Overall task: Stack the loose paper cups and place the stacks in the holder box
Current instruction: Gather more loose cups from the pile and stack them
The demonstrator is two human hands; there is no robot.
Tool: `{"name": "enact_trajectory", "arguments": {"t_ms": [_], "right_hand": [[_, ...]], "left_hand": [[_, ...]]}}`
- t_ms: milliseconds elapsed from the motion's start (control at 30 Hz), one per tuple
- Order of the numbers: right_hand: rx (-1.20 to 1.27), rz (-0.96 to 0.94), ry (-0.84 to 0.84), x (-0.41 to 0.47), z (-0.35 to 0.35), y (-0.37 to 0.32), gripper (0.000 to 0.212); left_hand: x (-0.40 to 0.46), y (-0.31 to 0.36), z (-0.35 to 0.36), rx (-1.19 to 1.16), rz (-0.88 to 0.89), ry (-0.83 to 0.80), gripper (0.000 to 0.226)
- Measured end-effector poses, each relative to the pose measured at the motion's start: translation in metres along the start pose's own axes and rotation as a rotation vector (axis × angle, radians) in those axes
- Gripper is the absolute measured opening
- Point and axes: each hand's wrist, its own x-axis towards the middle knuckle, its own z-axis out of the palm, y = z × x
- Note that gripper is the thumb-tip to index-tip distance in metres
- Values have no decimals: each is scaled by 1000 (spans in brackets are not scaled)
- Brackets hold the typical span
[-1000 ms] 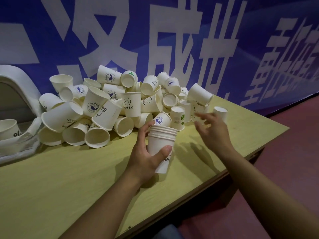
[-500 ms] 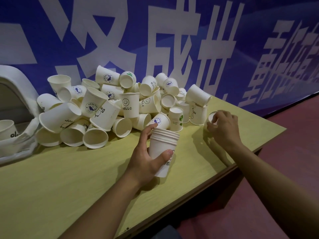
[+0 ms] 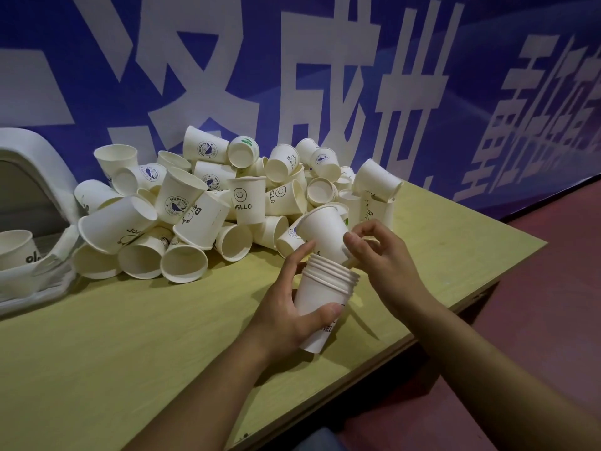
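Head view: a smiley face and "HELLO" are printed on an upright cup (image 3: 246, 200) in the heap of loose white paper cups (image 3: 182, 206) on the yellow-green table (image 3: 97, 346); others read "Feel Be Funny" around a whale. The left hand (image 3: 286, 307) curls round a stack of nested cups (image 3: 322, 294), thumb across its "HELLO" print. The right hand (image 3: 377, 252) pinches a single tilted cup (image 3: 323, 231), its base in the stack's mouth. A white holder box (image 3: 32, 177) sits far left, one cup inside. Blue banner (image 3: 325, 76) behind, large white characters
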Motion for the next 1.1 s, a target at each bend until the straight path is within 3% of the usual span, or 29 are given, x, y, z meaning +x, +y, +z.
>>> {"name": "enact_trajectory", "arguments": {"t_ms": [100,233,467,633,800,900,1000,1100], "right_hand": [[2,-6,42,4,2,1,14],[-24,30,-62,6,-1,-2,54],[18,-25,-50,-5,3,0,26],[-118,-56,-126,0,5,10,26],[-605,-117,26,51,3,37,45],[-883,-62,9,77,0,55,54],[-976,-68,-21,84,-3,67,47],[-906,-163,61,80,-6,70,24]], "left_hand": [[0,0,-1,15,-2,8,95],[2,-1,-1,-6,14,32,92],[4,4,-2,-70,74,178,92],[5,2,-8,-118,70,247,85],[6,5,-5,-115,78,256,84],[6,5,-6,-118,61,249,87],[6,3,-9,-113,52,258,84],[6,1,-10,-108,51,245,87]]}}
